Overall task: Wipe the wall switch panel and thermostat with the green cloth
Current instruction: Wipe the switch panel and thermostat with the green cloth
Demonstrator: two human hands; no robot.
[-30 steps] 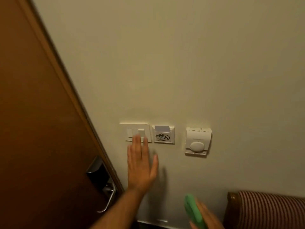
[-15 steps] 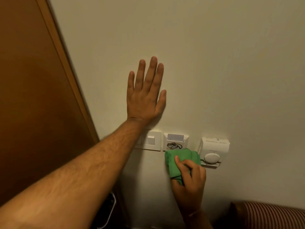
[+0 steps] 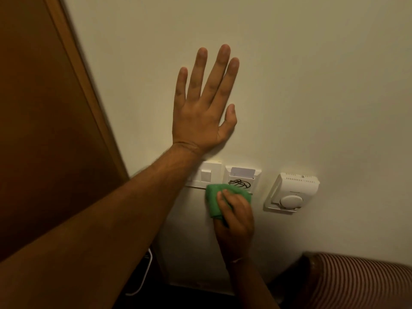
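Observation:
A white switch panel (image 3: 208, 175) sits low on the cream wall, partly hidden by my left forearm. Right beside it is a white key-card holder (image 3: 243, 178) with a card in its slot and a black scribble mark. My right hand (image 3: 235, 217) grips a bunched green cloth (image 3: 215, 198) and presses it against the lower edge of the panel and card holder. My left hand (image 3: 206, 103) lies flat on the wall above the panel, fingers spread. A white thermostat (image 3: 291, 192) with a round dial hangs to the right, clear of the cloth.
A brown wooden door (image 3: 44, 121) with its frame fills the left side; a metal door handle (image 3: 145, 277) shows below my left arm. A striped upholstered chair back (image 3: 361, 282) stands at the lower right against the wall.
My left hand rose from the switch panel to the wall above it. My right hand brought the green cloth up from below and shifted it left along the bottom of the card holder.

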